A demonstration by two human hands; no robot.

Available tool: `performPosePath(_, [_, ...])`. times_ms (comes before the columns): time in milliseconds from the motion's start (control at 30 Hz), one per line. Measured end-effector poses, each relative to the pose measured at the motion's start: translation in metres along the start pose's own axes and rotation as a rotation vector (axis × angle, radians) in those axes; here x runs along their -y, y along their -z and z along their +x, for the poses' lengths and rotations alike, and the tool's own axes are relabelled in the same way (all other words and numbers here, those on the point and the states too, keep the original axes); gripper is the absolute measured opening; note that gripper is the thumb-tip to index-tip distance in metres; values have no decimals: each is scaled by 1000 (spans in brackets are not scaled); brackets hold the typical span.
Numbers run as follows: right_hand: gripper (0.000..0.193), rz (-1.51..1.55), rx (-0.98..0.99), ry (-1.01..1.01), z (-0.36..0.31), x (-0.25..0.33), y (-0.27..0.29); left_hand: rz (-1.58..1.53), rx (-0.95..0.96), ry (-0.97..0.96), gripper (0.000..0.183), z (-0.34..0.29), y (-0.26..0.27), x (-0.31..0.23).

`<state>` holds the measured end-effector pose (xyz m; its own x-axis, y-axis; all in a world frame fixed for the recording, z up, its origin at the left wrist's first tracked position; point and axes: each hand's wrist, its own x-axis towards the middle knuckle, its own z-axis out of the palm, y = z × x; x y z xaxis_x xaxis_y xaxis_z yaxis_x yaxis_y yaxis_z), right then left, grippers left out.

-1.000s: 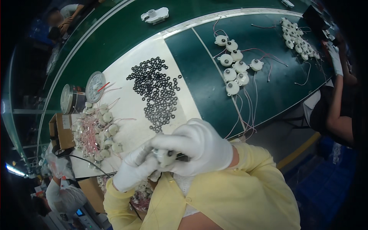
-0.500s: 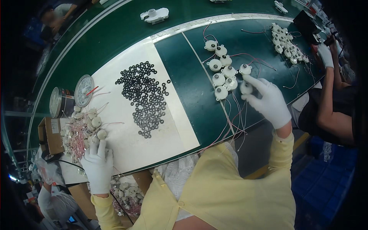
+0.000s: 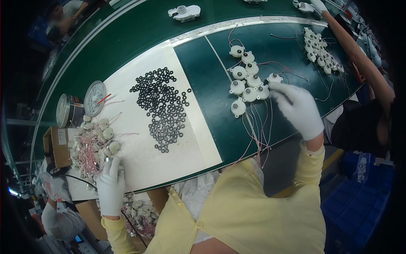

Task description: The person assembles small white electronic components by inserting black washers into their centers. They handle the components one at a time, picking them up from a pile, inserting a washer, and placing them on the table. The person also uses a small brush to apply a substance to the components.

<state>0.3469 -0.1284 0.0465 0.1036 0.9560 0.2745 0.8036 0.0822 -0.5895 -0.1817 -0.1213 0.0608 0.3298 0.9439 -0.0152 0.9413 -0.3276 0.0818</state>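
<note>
My left hand (image 3: pixel 111 188), in a white glove, is at the near edge of a heap of small white motors with pink and white wires (image 3: pixel 86 152). Its fingers are drawn together, and what lies between the fingertips is hidden. My right hand (image 3: pixel 298 111), also gloved, hovers over the green table at the right. Its bent fingers are apart, with the tips beside a round white motor (image 3: pixel 263 92) in a loose cluster. Another single motor (image 3: pixel 275 78) lies just beyond these fingertips. Dark shafts or rings show on top of the clustered motors.
Black rubber rings (image 3: pixel 163 106) lie spread on a white board (image 3: pixel 194 148). At left stand a tin (image 3: pixel 69 111), a round lid (image 3: pixel 95 98) and a cardboard box (image 3: pixel 58 146). Another person's arm (image 3: pixel 359 55) reaches over more motors (image 3: pixel 321 51). A white housing (image 3: pixel 184 13) sits beyond.
The motor that was in my right fingers now sits in the cluster, and neighbouring motors have shifted left. My left hand drew slightly back from the heap. The other person's arm reached forward.
</note>
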Motion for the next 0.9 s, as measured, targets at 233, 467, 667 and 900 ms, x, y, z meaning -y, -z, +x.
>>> performPosePath(233, [27, -88, -84, -41, 17, -13, -10, -237, -11, 39, 45, 4, 1, -10])
performPosePath(467, [26, 114, -28, -143, 19, -7, -14, -38, 7, 9, 44, 18, 7, -14])
performPosePath(667, [25, 7, -8, -255, 17, -23, -11, 339, -60, -36, 43, 14, 5, -22])
performPosePath(900, [27, 108, -35, -210, 26, 0, -20, 180, -348, -245, 30, 42, -4, -46])
